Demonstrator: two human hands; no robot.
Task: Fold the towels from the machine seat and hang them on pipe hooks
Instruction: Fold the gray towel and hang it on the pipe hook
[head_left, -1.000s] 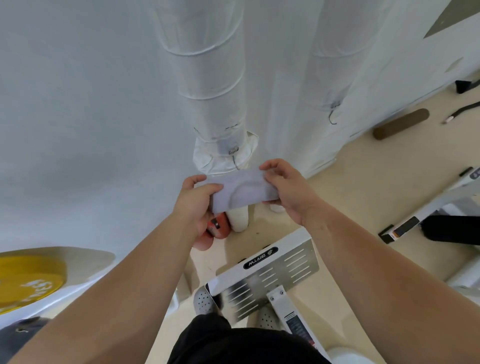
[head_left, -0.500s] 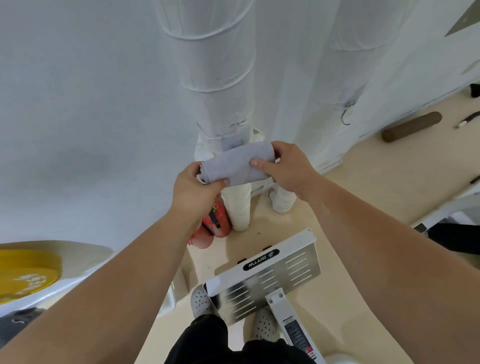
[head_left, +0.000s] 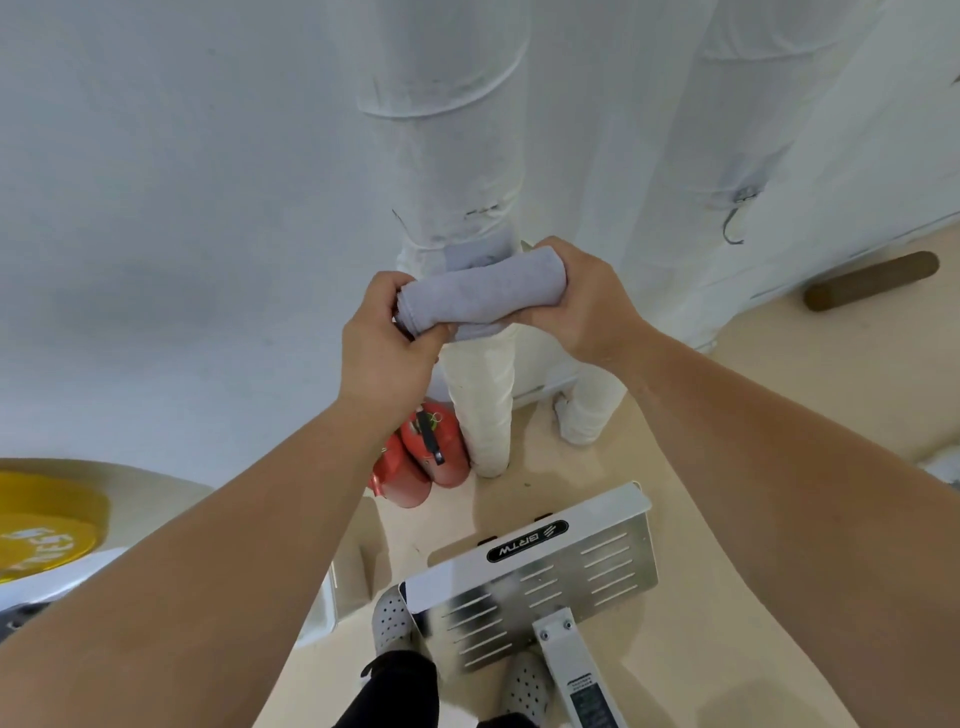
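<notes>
A grey towel (head_left: 480, 291), folded into a thick roll, is held level right in front of the left white wrapped pipe (head_left: 457, 156). My left hand (head_left: 387, 345) grips its left end and my right hand (head_left: 584, 296) grips its right end. A piece of the same grey cloth lies against the pipe just above the roll, and that pipe's hook is hidden behind it. The right wrapped pipe (head_left: 727, 130) carries a bare metal hook (head_left: 733, 223), well to the right of my hands.
Red fire extinguishers (head_left: 426, 457) stand on the floor at the left pipe's base. A metal machine footplate (head_left: 540, 577) is below my arms, with my shoes beside it. A yellow weight plate (head_left: 41, 525) is at far left, a brown roller (head_left: 872, 280) at right.
The towel went from a flat folded strip to a thick roll. Both hands rose with it toward the left pipe, and the view tilted upward.
</notes>
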